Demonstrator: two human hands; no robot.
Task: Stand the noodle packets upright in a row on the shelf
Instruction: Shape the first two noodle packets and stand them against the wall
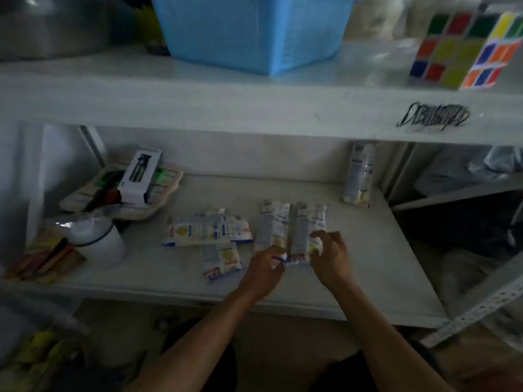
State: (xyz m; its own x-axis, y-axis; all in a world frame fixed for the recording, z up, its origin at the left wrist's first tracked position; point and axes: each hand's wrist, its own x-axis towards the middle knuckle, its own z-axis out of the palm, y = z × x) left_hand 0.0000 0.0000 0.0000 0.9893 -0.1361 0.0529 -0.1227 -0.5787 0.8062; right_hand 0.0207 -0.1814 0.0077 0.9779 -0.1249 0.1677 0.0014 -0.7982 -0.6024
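Several white and blue noodle packets are on the lower shelf [368, 278]. One packet [358, 174] stands upright against the back wall at the right. Two packets stand side by side near the front: my left hand [264, 267] grips the bottom of the left one [273, 224], and my right hand [331, 256] grips the bottom of the right one [310, 224]. To their left, a pile of packets [208, 230] lies flat, with one more packet [220, 258] lying flat in front of it.
A white mug [99, 241] and a tray with a small box [140, 176] sit at the shelf's left. Flat packages [45, 258] lie at the left front corner. On the upper shelf stand a blue basket [252, 29] and a colour cube [464, 49].
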